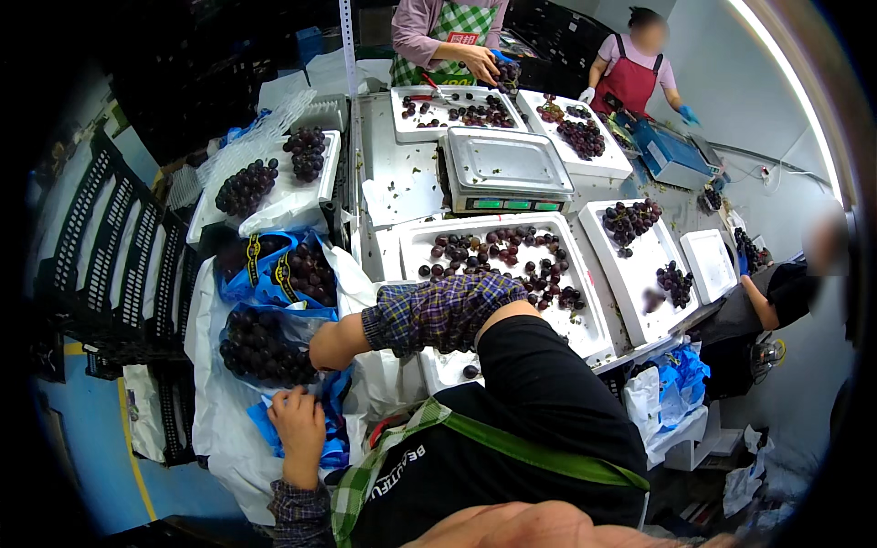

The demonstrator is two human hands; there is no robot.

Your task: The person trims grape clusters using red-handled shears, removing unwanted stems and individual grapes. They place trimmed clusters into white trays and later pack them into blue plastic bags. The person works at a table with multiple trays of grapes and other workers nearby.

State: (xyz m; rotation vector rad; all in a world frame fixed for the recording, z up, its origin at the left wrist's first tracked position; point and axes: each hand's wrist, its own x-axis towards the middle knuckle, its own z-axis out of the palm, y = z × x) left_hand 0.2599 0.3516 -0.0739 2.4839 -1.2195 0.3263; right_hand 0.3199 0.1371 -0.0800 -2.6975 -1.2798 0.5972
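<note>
My right hand (336,348), its forearm in a plaid sleeve, is at the right edge of a bunch of dark grapes (257,349) in a clear and blue plastic bag; its fingertips are hidden. Just below, my left hand (299,423) has its fingers at the bag's lower edge, over blue plastic (334,449); whether it grips the film is unclear. Above the bunch, blue bags (274,270) with yellow-and-black bands hold more dark grapes (312,274). All lie on white sheeting (219,411) in a container.
Foam trays (596,335) with loose grapes and a weighing scale (510,161) stand on the metal table. Another foam tray (329,154) holds two bunches. Black crates (109,274) are stacked at left. A co-worker (445,41) holds grapes at the top; two more people are at right.
</note>
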